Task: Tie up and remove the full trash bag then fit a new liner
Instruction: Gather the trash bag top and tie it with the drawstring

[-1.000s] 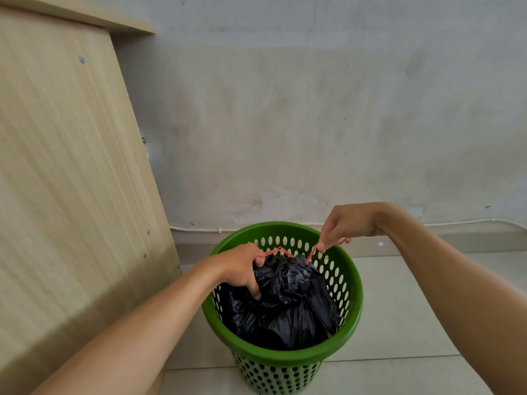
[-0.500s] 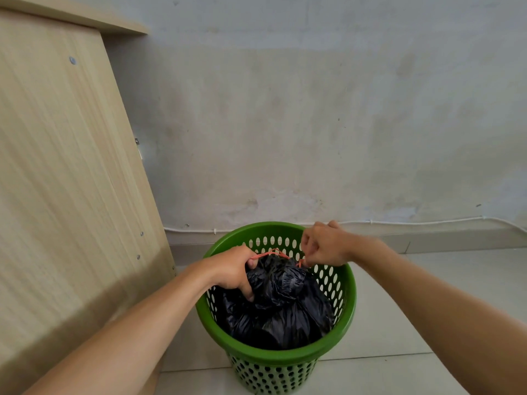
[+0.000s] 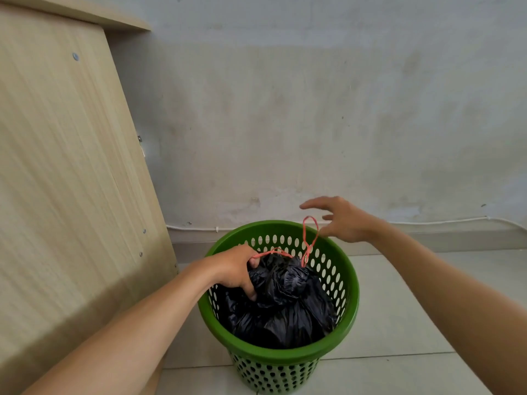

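though gripped — bag (image 3: 282, 303) between hands

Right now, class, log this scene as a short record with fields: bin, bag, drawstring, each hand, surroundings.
bin: green perforated bin, upright on the tiled floor
bag: black trash bag, gathered at the top, inside the bin
drawstring: red drawstring, one loop sticking up free
left hand: left hand grips the bag's gathered top and a drawstring loop
right hand: right hand open, fingers spread, beside the free loop
surroundings: wooden panel left, wall behind
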